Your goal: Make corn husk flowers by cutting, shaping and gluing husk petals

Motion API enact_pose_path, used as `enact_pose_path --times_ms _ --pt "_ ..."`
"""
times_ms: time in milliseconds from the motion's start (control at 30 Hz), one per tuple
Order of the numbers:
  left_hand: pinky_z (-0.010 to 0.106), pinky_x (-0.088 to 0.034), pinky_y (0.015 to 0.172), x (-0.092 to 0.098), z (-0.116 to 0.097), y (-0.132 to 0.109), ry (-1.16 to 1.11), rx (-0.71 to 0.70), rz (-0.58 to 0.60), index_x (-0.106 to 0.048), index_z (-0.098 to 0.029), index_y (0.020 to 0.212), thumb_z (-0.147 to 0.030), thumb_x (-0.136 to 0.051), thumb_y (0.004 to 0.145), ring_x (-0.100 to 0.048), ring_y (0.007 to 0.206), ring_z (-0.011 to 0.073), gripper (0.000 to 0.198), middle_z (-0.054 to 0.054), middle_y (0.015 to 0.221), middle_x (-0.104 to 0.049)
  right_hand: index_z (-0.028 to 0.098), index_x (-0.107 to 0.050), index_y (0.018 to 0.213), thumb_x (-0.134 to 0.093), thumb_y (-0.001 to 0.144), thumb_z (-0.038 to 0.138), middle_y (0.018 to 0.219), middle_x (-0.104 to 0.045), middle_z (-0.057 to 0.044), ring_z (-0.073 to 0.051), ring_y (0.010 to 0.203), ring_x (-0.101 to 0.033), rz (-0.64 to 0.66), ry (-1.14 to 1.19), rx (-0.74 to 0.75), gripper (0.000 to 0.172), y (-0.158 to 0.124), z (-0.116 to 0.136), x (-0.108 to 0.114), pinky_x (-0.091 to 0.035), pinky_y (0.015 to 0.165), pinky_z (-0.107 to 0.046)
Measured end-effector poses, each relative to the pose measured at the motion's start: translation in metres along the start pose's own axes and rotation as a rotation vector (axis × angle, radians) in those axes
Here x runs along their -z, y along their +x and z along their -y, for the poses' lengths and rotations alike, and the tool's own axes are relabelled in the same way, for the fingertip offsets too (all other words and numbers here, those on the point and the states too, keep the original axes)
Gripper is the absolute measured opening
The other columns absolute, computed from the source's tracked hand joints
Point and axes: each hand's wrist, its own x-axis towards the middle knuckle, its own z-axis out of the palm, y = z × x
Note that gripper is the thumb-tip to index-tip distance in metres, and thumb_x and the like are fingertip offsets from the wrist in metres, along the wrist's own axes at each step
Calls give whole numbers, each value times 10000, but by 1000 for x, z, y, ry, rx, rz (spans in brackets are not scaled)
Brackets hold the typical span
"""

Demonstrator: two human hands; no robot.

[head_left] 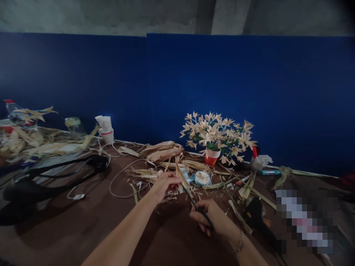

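My left hand (163, 187) pinches an upright pointed piece of dried corn husk (178, 170) between thumb and fingers. Dark-handled scissors (204, 215) are gripped in my right hand (216, 217), their blades pointing up and left to the husk's lower part. Whether the blades touch the husk or are parted, I cannot tell. Just beyond the husk lies a round light-blue container (202, 178) with pale pieces in it. Husk scraps are scattered on the brown tabletop (163, 236) around both hands.
Behind my hands stand a bundle of husks (162, 151) and a red-and-white pot (212, 157) of pale husk flowers (212, 133). A glue gun (253, 212) lies right. White cable (111, 184), black straps (97, 162) and a white cup (107, 136) are left. A blue partition (235, 81) borders the back.
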Motion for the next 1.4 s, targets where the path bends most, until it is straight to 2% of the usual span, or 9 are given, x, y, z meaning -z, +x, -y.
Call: enact_pose_path --times_ms 433,533,633,733,1067,1200,1400 --pt "177 -298 394 2 4 3 60 -10 37 -547 -129 530 -193 -667 548 -425 369 50 137 -32 447 -524 144 -527 676 -581 650 389 334 -416 95 -32 263 -334 -4 -106 -58 252 -5 10 1 -265 286 -140" --pt "172 -287 395 1 3 3 69 -35 -32 -542 -130 535 -211 -667 555 -413 371 44 150 -35 451 -526 140 -531 700 -596 636 408 353 -434 89 -38 285 -361 -2 -48 -39 282 -3 7 0 -290 297 -142" --pt "174 -276 385 1 0 4 58 -128 -136 -529 -135 542 -246 -670 560 -402 368 49 180 -46 431 -501 138 -532 721 -612 622 421 372 -461 78 -49 302 -394 21 -8 -25 310 0 2 -1 -314 301 -147" --pt "176 -273 380 2 -1 5 93 -194 -177 -531 -132 558 -279 -670 574 -391 360 48 203 -52 421 -481 135 -535 720 -618 619 418 375 -467 76 -52 300 -404 33 -10 -35 312 2 -2 0 -320 297 -148" --pt "174 -306 396 4 8 8 238 -204 -102 -567 -131 591 -309 -670 590 -408 382 59 206 -53 426 -484 138 -526 711 -629 619 415 384 -457 82 -43 301 -385 26 -6 -26 310 2 -4 -1 -309 285 -141" --pt "177 -307 400 4 8 7 241 -195 -93 -584 -134 606 -314 -678 587 -425 391 64 204 -47 451 -505 136 -530 709 -642 605 426 382 -444 84 -47 307 -389 21 -7 -7 327 3 -6 0 -312 289 -145" --pt "188 -371 440 1 6 5 194 -174 -57 -590 -132 629 -313 -678 598 -480 421 79 203 -29 487 -552 138 -523 703 -616 631 429 379 -437 88 -37 294 -365 11 -29 1 314 3 -8 0 -297 278 -137"
